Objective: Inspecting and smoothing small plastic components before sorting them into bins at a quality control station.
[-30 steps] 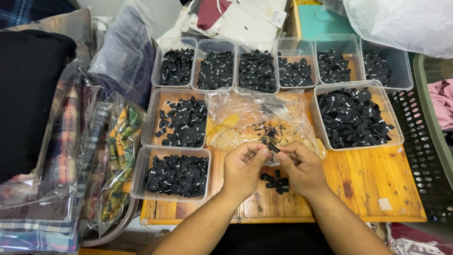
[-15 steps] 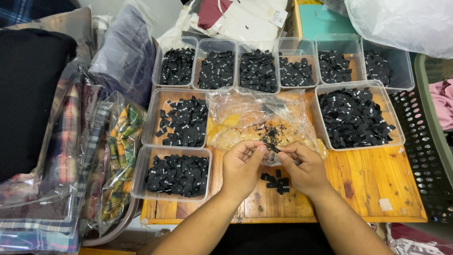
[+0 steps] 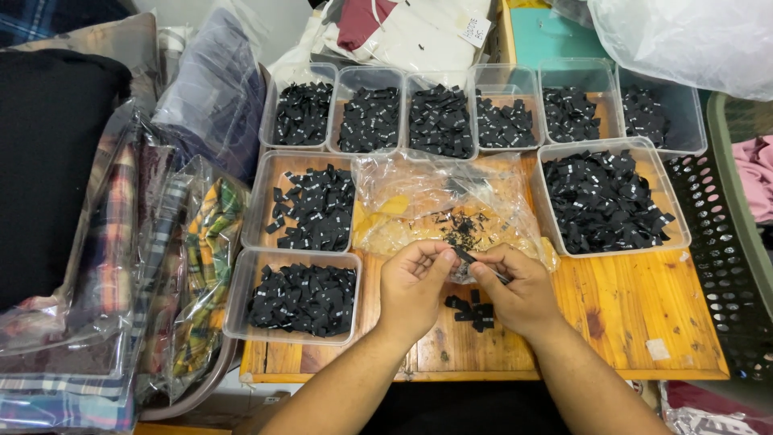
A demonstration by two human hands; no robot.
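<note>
My left hand (image 3: 415, 283) and my right hand (image 3: 519, 290) meet over the wooden table (image 3: 628, 322), fingertips pinched together on a small black fabric label (image 3: 465, 255). Just below them lies a small pile of black labels (image 3: 471, 310) on the wood. Behind my fingers sits a crumpled clear plastic bag (image 3: 443, 205) with a few black bits inside.
Clear plastic tubs of black labels ring the work spot: a back row (image 3: 439, 121), a large tub at right (image 3: 608, 197), two at left (image 3: 310, 209) (image 3: 298, 296). Bagged plaid fabric (image 3: 161, 266) lies left. A black perforated basket (image 3: 725, 266) stands right.
Both hands have shifted slightly toward me and to the right, still pinching at the same label. The tubs and bag have not moved.
</note>
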